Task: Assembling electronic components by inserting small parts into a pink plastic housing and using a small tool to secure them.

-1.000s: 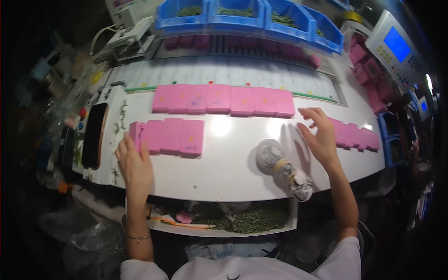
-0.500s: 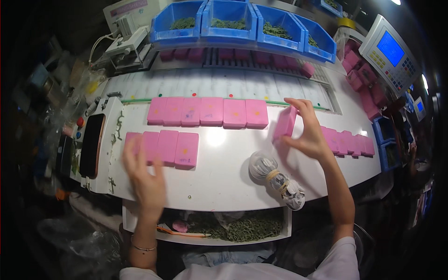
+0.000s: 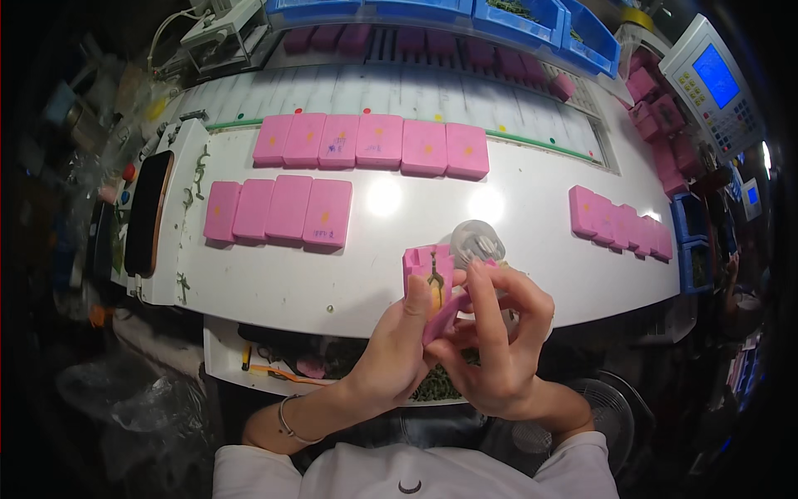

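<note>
Just beyond the table's front edge, my two hands hold a pink rubber mould (image 3: 412, 264) with its halves spread apart. My left hand (image 3: 382, 353) is closed around its left side, thumb pressing on the inner face. A thin dark green forked piece (image 3: 434, 279) shows inside, beside a yellowish-orange patch. The fingers of my right hand (image 3: 503, 353) pinch the mould's folded-back flap; their tips partly cover it. Right behind the hands is a whitish cloth bundle (image 3: 478, 241), mostly hidden by my right fingers.
Pink moulds stand in a back row (image 3: 339, 141), a left row (image 3: 287, 208) and a right row (image 3: 611, 218). A phone (image 3: 150, 212) lies left. Blue bins (image 3: 519, 23) hang at the back; a control panel (image 3: 713, 79) stands right. The open drawer (image 3: 224, 349) below holds green pieces.
My right hand has brought the mould from beside the back row toward me. My left hand has left the left row and grips it too. The mould is now spread open. The view has shifted.
</note>
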Demonstrator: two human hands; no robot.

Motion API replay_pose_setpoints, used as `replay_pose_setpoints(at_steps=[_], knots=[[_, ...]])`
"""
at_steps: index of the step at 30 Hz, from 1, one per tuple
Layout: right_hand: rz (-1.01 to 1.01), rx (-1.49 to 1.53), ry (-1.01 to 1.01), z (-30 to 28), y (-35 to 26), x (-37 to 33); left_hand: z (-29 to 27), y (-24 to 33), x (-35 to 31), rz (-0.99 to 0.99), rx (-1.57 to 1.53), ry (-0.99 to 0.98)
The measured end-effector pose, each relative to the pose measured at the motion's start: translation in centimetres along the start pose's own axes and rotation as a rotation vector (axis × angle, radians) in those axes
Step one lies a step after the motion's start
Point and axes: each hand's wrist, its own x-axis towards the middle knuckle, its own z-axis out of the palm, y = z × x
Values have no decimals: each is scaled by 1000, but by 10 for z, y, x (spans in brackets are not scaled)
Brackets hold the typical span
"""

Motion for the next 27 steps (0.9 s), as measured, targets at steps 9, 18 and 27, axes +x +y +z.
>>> replay_pose_setpoints(at_steps=[9,18,27], knots=[[-205,359,-128,-4,-15,-19,-28,-7,9,22,-384,103],[209,346,-31,8,8,17,-17,3,-4,136,272,135],[485,635,-295,-3,17,14,-23,8,2,79,351,119]])
